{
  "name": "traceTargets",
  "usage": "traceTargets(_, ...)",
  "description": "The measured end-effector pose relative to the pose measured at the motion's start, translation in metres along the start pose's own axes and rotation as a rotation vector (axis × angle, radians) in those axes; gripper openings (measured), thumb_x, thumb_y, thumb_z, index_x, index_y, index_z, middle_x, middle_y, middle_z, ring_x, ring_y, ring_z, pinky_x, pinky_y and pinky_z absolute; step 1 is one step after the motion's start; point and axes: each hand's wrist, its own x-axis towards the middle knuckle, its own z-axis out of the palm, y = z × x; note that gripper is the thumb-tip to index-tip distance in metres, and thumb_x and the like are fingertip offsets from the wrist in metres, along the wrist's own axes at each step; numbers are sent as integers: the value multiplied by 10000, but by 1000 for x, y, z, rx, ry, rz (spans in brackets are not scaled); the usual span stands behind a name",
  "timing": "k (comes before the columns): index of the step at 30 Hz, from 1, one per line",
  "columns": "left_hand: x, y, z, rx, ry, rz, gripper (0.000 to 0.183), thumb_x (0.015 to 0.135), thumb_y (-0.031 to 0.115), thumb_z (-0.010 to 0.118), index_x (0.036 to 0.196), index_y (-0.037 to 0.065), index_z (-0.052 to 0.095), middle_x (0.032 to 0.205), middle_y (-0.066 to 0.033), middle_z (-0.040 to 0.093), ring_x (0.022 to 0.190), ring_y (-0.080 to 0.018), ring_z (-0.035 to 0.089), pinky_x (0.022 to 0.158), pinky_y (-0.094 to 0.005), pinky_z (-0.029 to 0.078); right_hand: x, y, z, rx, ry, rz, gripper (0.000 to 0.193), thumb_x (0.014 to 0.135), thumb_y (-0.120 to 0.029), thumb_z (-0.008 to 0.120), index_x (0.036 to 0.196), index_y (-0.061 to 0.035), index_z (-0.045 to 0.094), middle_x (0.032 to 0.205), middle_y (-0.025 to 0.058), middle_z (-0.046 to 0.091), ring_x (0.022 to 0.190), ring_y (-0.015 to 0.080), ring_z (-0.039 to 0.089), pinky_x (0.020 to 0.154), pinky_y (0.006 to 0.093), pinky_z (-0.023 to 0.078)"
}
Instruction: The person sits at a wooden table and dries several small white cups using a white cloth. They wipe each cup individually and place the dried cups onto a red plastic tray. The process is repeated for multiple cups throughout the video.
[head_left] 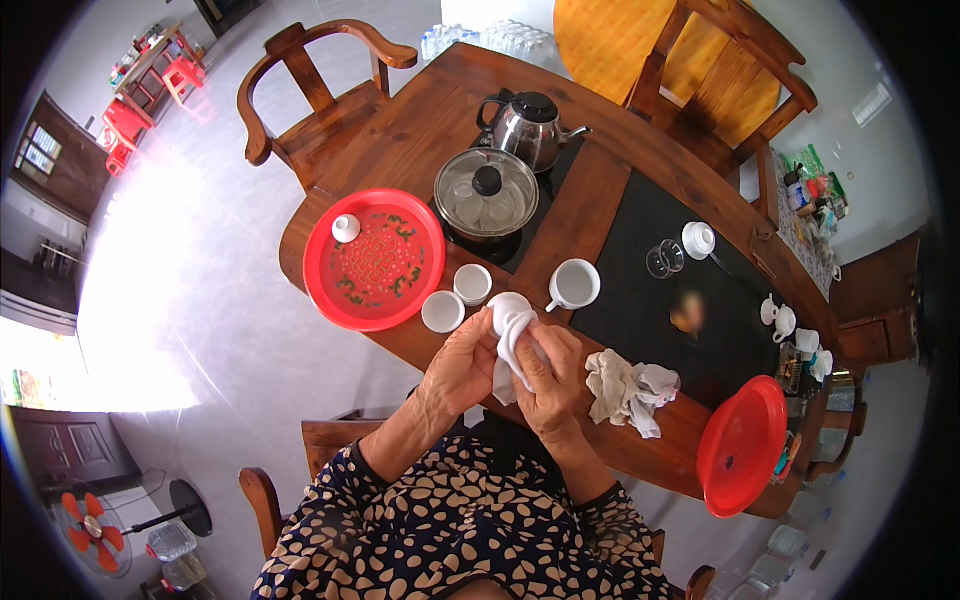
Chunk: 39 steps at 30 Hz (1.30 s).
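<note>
My left hand grips a small white cup over the table's near edge. My right hand is closed on a white cloth, which is pressed against the cup and hangs below my fingers. Just beyond my left hand stand two white cups, a nearer cup and a farther cup. A larger white mug with a handle stands past my right hand. Further left, a small white cup sits in a round red tray with a printed pattern.
A lidded glass-topped pot and a metal kettle stand at the table's back. Crumpled cloths lie right of my right hand. Another red tray is at the right end. A white lidded bowl and glass cup stand on the black panel.
</note>
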Motion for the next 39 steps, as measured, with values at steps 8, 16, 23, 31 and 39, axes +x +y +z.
traceTargets(8,-2,0,3,77,-30,46,269,965,230,509,1147,39,560,1115,-98,634,1030,-203,614,937,-366,497,18,-2,-13,124,-43,319,357,809,6,600,1166,22,606,1130,150,580,1012,274,584,860,345,480)
traceTargets(16,-15,2,26,131,40,64,107,961,146,527,906,62,563,927,-22,624,871,-107,606,825,-277,517,27,1,-13,213,-66,214,348,699,47,694,1042,12,647,1084,108,596,957,276,566,819,339,481)
traceTargets(23,-16,-4,17,139,33,79,85,959,138,533,914,71,561,915,-15,623,846,-101,602,788,-263,516,17,1,-10,264,5,227,261,664,33,707,907,4,616,1005,107,587,891,263,579,756,343,489)
traceTargets(31,-13,-4,10,151,34,116,104,958,151,526,942,59,571,959,-41,636,897,-134,621,836,-300,526,23,-3,-1,165,-63,139,408,668,25,732,1055,-48,630,1139,109,551,1043,301,524,850,378,465)
traceTargets(39,-11,-5,4,-5,4,26,265,952,229,540,1124,31,574,1054,-75,634,969,-172,616,891,-328,515,12,-4,1,-1,-31,-77,324,645,28,746,941,-57,646,1124,74,551,1019,318,525,825,378,490)
